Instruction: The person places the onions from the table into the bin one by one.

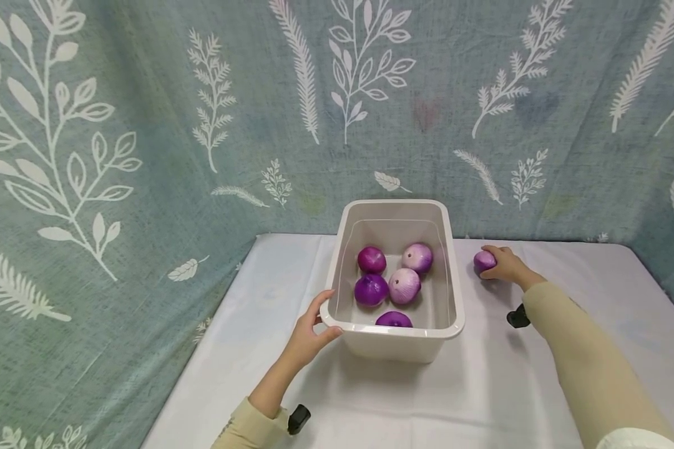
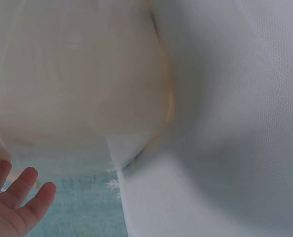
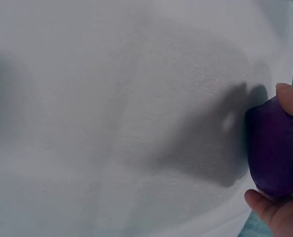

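A pale grey plastic bin (image 1: 456, 293) stands on the white table with several purple onions inside, among them a dark purple onion (image 1: 371, 290) and a paler onion (image 1: 404, 286). At its near left corner is my left hand (image 1: 306, 340), index finger and thumb spread and touching the rim. Three fingers (image 2: 22, 187) of that hand show relaxed beside the bin wall in the left wrist view. To the right of the bin, my right hand (image 1: 505, 265) grips another purple onion (image 1: 484, 262) between thumb and fingers. The right wrist view shows this onion (image 3: 274, 148) close over the cloth, its shadow alongside.
A white cloth (image 1: 500, 386) covers the table. Behind and to the sides hangs a green-blue curtain (image 1: 258, 125) with white leaf prints, close against the table's back edge. The bin's walls rise above the onions.
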`<state>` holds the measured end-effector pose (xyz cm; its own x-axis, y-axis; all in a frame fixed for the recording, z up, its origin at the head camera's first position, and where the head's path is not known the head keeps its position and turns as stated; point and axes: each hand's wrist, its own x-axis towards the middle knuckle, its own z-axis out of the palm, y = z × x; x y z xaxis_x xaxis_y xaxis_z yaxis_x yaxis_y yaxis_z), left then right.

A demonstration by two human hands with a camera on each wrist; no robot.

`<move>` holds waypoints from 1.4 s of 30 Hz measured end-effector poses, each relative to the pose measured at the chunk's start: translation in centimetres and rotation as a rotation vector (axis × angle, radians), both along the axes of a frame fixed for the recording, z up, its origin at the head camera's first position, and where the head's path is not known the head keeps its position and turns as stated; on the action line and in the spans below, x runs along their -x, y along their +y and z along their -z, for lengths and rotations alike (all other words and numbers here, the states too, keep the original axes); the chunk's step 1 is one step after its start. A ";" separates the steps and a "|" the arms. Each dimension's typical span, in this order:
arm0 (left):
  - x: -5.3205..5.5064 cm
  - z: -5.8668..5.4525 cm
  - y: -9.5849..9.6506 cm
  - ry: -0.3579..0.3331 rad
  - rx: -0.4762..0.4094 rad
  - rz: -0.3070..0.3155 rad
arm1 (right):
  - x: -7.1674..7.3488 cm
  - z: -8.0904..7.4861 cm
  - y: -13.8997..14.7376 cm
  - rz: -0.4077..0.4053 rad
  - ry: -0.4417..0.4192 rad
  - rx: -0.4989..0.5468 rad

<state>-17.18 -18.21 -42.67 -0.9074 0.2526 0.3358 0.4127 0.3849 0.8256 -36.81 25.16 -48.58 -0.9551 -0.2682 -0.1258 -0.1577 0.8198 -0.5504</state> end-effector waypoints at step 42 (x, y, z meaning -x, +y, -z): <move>-0.2 -0.5 0.1 -0.047 -0.012 -0.001 | -5.5 -9.3 -0.3 0.169 -0.039 0.350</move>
